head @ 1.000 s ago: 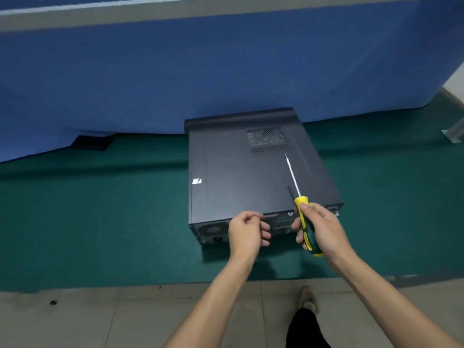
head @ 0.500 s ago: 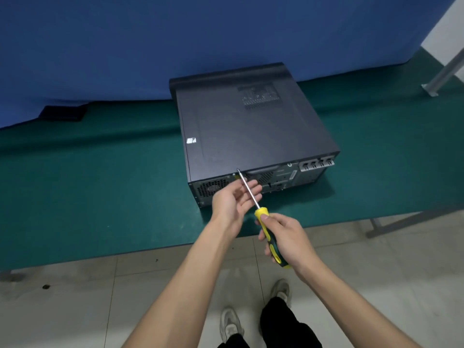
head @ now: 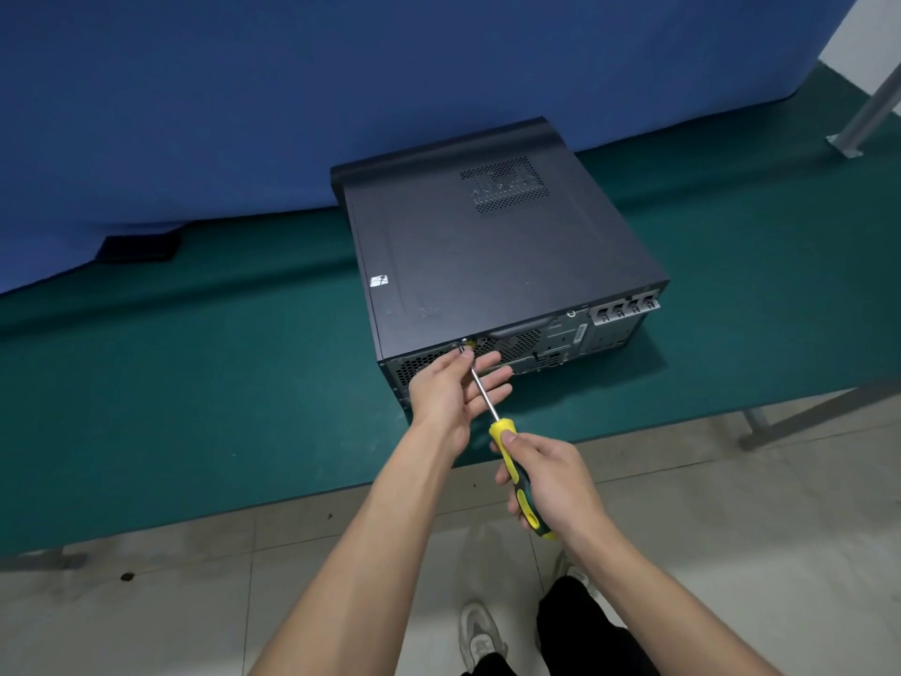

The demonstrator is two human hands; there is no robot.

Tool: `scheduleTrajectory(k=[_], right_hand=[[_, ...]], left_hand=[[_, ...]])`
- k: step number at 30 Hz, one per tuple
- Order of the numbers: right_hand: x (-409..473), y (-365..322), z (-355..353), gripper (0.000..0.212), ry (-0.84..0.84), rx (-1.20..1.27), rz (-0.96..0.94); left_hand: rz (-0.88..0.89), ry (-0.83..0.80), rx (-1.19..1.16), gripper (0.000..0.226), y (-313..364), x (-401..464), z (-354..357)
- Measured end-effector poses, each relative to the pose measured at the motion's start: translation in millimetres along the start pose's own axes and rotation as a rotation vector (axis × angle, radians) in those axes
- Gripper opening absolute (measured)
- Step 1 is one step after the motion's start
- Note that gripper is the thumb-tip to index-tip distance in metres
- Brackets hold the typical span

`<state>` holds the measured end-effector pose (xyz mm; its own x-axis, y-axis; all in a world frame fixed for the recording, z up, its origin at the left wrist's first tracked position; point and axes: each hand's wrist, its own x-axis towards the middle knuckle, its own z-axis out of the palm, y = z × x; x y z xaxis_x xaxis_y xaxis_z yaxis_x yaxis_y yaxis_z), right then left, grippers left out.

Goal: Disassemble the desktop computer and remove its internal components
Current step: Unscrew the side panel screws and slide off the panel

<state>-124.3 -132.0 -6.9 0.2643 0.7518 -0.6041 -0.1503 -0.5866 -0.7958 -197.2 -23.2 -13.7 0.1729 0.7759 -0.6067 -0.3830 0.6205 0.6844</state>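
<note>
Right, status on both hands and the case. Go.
Right hand grips yellow-handled screwdriver. Left hand open, steadying its shaft. Tip at rear of black metal computer case, cover on. Nothing blocking.

a blue cloth (head: pixel 341 90) fills the top of the frame behind a green-topped table (head: pixel 170 383); pale floor tiles (head: pixel 146 602) span the bottom, a metal post (head: pixel 872 109) at upper right.

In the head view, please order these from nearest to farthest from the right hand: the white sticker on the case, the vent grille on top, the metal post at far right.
From the right hand:
1. White sticker, on the computer case top, near its left edge.
2. Vent grille, on the top, toward the back.
3. Metal post, far right, beyond the green table.
</note>
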Motion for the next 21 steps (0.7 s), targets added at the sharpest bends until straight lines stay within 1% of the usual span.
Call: scheduleTrajectory(k=[3,7,16,18,21], right_hand=[[-0.7,1.2,4.0,0.035,0.023,0.028,0.004],[-0.2,2.0,5.8,0.035,0.044,0.049,0.011],[6.7,4.4,2.8,0.032,0.025,0.082,0.020],[8.6,4.7,-0.1,0.032,-0.052,0.217,0.087],[10.4,3.7,-5.0,0.034,-0.256,0.514,0.273]], left_hand=[[0.010,0.014,0.038,0.026,0.4,1.8,1.7],[0.012,0.025,0.061,0.025,0.1,3.2,5.9],[-0.004,0.066,0.083,0.014,0.0,8.1,7.2],[-0.001,0.082,0.095,0.009,0.7,8.8,7.6],[0.012,0.105,0.130,0.008,1.6,9.7,8.4]])
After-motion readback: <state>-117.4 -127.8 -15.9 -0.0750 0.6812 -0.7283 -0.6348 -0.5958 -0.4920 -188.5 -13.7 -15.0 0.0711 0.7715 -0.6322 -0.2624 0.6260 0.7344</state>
